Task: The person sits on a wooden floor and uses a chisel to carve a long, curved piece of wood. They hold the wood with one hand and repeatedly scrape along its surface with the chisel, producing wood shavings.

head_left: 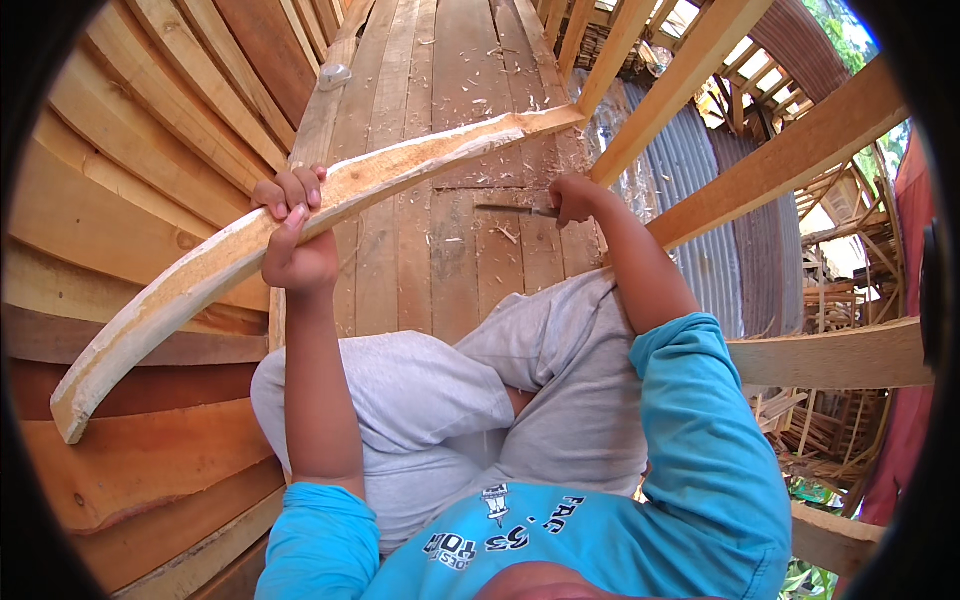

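Note:
A long strip of pale wood (400, 165) with rough whitish edges slants across in front of me, from low on the left up to the far right. My left hand (297, 230) is closed round it left of its middle, thumb and fingers over the edge. On the right, my right hand (576, 200) grips a knife (517, 210) whose dark blade points left, low over the floor. The blade is apart from the wood strip. Its handle is mostly hidden in my fist.
I sit cross-legged on a plank floor (400, 270) strewn with wood shavings. A plank wall (130, 220) rises at the left. Slanting wooden rails (780, 160) line the right side, with corrugated metal sheets (690, 180) beyond. A small clear plastic item (334, 76) lies at the far left.

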`<state>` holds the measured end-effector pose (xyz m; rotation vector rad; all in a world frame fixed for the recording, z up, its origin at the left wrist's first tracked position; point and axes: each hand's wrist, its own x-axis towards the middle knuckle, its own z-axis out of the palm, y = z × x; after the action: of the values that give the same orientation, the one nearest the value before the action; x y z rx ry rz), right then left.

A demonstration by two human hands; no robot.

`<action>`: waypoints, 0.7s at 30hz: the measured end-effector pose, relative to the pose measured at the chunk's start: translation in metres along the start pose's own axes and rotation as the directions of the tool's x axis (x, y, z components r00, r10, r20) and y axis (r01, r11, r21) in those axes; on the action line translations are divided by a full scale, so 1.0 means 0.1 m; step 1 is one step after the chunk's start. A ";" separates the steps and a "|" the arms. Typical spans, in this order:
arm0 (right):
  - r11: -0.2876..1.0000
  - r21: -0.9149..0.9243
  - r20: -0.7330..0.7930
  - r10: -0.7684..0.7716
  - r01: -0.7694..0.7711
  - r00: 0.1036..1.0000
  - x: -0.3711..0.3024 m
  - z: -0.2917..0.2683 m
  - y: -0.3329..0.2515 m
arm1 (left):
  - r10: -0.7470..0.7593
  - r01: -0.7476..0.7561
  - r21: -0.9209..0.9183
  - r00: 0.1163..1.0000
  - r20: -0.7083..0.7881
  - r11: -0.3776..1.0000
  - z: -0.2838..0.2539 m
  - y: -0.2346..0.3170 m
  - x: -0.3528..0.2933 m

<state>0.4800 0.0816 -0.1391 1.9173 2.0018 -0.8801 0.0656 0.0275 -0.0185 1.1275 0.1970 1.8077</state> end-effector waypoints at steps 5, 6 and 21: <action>0.934 -0.355 -0.143 -0.086 0.030 0.986 0.11 0.26 0.21 | -0.024 0.024 0.004 1.000 0.013 1.000 0.03 0.00 0.00; 0.922 -0.387 -0.335 -0.121 -0.019 0.934 0.23 0.34 0.60 | -0.028 0.029 -0.023 0.999 0.024 0.999 0.09 -0.06 0.02; 0.932 -0.336 -0.310 0.028 -0.137 0.950 0.12 0.13 0.27 | -0.017 0.017 -0.003 0.999 0.034 1.000 0.04 -0.02 0.02</action>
<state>0.5017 0.0836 -0.1629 1.9928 2.0454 -0.1873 0.0694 0.0289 -0.0160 1.1498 0.1829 1.7719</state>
